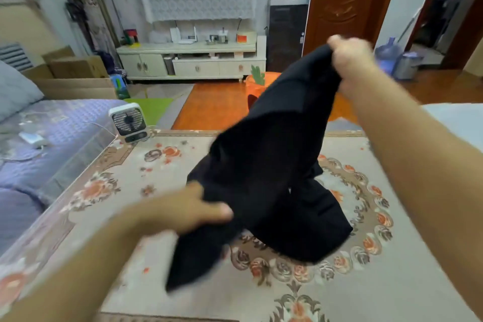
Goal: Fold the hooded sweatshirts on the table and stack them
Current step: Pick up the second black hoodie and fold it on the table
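Black sweatshirt (261,165): gripped high by right hand (352,60), low by left hand (188,206); bottom resting on floral tabletop (366,282).

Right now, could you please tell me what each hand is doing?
Left hand: grips the black sweatshirt at its lower part.
Right hand: grips the same sweatshirt, raised high.

Home living room. Evidence: bed (52,125) with purple quilted cover; low cream TV cabinet (192,60); wooden panel door (345,0); small desk fan (128,121); cardboard boxes (75,68); water jug (388,56); floral-covered surface (130,172).
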A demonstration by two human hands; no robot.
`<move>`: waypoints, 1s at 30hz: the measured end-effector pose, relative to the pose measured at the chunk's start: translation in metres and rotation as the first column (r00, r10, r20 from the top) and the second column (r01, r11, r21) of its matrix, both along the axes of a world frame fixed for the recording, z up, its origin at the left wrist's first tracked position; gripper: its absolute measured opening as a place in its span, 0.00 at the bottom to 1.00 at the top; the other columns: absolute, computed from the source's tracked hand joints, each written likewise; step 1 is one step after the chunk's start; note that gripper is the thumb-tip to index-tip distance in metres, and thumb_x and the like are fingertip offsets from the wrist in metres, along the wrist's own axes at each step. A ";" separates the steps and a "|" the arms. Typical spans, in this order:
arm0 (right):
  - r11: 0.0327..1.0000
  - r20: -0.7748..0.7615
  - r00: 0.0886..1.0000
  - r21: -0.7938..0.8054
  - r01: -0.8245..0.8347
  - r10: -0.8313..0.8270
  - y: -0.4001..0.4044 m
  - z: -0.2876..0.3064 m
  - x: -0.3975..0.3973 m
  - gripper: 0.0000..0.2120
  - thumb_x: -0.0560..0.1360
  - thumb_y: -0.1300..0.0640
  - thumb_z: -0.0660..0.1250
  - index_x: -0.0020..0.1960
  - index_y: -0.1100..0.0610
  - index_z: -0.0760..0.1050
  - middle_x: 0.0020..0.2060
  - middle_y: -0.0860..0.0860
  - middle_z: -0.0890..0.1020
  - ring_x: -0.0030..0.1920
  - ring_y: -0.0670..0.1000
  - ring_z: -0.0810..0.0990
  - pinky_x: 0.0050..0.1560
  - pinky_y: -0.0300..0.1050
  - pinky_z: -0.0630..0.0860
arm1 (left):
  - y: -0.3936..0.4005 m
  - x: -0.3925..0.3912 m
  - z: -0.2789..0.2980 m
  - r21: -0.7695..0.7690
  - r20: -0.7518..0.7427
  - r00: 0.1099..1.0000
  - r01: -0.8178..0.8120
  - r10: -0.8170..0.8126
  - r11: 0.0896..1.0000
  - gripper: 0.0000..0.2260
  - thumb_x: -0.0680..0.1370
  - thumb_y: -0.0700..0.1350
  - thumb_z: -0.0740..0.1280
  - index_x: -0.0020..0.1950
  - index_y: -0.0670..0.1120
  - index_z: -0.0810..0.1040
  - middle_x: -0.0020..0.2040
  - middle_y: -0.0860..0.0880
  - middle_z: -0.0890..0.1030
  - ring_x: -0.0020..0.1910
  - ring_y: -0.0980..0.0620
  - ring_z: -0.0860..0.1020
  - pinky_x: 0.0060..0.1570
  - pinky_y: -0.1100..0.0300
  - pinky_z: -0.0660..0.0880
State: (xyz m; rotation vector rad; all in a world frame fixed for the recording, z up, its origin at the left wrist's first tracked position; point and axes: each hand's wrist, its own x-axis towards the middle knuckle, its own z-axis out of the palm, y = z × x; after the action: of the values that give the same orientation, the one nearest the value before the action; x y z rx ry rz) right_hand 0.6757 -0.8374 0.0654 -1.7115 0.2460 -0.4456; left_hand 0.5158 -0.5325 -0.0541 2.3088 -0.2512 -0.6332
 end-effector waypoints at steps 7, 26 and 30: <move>0.310 -0.530 0.334 -0.138 -0.941 0.780 0.091 -0.127 -0.096 0.19 0.83 0.49 0.63 0.73 0.45 0.69 0.68 0.40 0.76 0.63 0.35 0.76 0.65 0.36 0.73 | -0.010 -0.051 -0.046 -0.292 -0.367 0.857 0.263 -0.361 0.920 0.15 0.78 0.51 0.69 0.64 0.48 0.82 0.60 0.50 0.84 0.59 0.52 0.82 0.62 0.57 0.77; 0.341 -0.578 0.816 -0.763 -0.550 0.023 -0.022 -0.289 -0.124 0.10 0.76 0.54 0.59 0.55 0.47 0.74 0.53 0.53 0.81 0.50 0.58 0.80 0.49 0.51 0.77 | 0.023 0.084 -0.135 -0.027 0.436 0.596 -0.740 0.674 0.672 0.13 0.84 0.49 0.55 0.61 0.42 0.71 0.59 0.35 0.77 0.56 0.33 0.76 0.50 0.46 0.68; 0.403 -0.211 0.926 -0.912 -0.072 -0.313 -0.097 -0.240 -0.086 0.07 0.71 0.63 0.61 0.45 0.53 0.75 0.43 0.56 0.80 0.41 0.60 0.80 0.37 0.48 0.73 | 0.136 0.045 -0.129 0.415 0.402 0.674 -0.738 0.620 0.533 0.13 0.79 0.44 0.61 0.60 0.39 0.75 0.61 0.33 0.78 0.59 0.32 0.76 0.57 0.45 0.72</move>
State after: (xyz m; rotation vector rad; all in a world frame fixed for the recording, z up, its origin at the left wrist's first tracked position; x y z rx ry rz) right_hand 0.5900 -0.9341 -0.1747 -2.9298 0.4464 -0.3925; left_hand 0.5605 -0.3968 -0.1832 2.7226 0.8591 -0.0245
